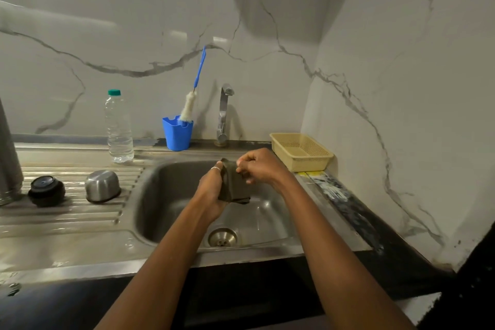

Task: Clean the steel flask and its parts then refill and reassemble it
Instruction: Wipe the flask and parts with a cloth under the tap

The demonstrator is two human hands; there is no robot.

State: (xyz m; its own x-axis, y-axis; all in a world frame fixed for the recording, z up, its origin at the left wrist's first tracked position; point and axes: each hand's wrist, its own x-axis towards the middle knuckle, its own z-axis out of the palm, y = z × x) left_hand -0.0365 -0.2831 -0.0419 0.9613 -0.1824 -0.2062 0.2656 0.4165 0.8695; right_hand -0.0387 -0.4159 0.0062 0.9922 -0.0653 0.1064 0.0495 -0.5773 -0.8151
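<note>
Both hands are over the sink (166,195) basin, approx. mid-bowl, above the drain. L hand (211,193) has its grip curled round the lower part of a dark scrub pad (233,187), palm under it, ring visible on one finger. R hand (261,166) pinches the pad's top edge, fingers curled tight, just above and right of the L hand. The pad hangs folded btwn the two and is not touching the basin.

Flask parts sit on the drainboard (67,211) left of the sink. The steel cup (102,185) is upside down, nearest the basin. The black stopper (46,191) is further left, apart from the cup. The steel flask body (8,163) stands at the far left, cut off by the frame edge.

Behind the sink, along the wall, is the tap (223,115). Left of it is a blue holder (176,135) w/ a bottle brush (188,108) leaning in it, blue handle up. Further left is a clear water bottle (119,131) w/ a green cap, upright at the back of the drainboard.

Right of the sink, at the back corner, a yellow basket (308,163) sits on the dark bench (348,209).
</note>
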